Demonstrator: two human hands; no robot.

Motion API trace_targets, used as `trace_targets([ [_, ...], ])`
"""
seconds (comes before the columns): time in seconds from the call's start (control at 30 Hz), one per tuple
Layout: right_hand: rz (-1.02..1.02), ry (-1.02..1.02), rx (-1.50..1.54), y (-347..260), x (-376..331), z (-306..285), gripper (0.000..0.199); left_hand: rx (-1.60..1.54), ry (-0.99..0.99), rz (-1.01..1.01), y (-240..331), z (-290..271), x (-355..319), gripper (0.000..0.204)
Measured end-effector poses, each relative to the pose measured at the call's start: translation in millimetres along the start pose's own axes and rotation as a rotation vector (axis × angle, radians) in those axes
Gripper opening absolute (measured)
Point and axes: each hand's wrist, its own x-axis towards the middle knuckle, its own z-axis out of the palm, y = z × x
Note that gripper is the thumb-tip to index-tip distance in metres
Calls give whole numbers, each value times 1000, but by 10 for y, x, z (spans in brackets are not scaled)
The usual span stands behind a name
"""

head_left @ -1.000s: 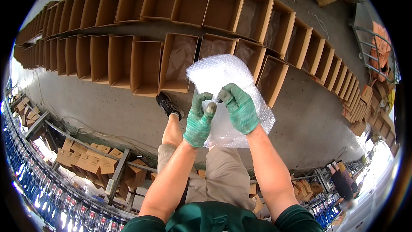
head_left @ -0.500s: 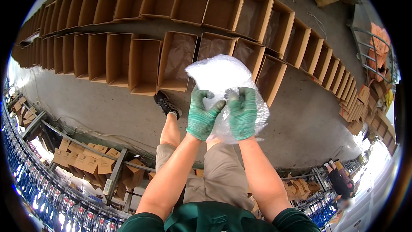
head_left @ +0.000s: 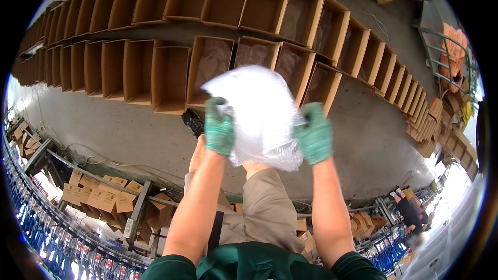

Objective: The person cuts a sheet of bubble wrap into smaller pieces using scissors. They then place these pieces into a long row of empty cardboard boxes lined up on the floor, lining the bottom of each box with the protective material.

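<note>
Both hands wear green gloves: left hand [head_left: 219, 128] and right hand [head_left: 314, 134] each pinch a side of the clear bubble-wrap bag [head_left: 262, 116], stretched between them above the floor [head_left: 129, 129]. Several open cardboard boxes [head_left: 212, 70] just beyond already show clear lining; many toward the left look bare.

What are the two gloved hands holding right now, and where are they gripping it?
Both hold a sheet of clear bubble wrap: the left hand grips its left edge, the right hand its right edge.
</note>
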Motion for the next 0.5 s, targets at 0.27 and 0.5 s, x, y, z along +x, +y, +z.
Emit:
trace_targets([
  [0.27,83,747,341,88,3,-1242,21,516,104,267,112,-1209,394,60],
  [0.5,-116,78,208,-1037,-104,289,28,967,-239,533,528,-842,156,64],
])
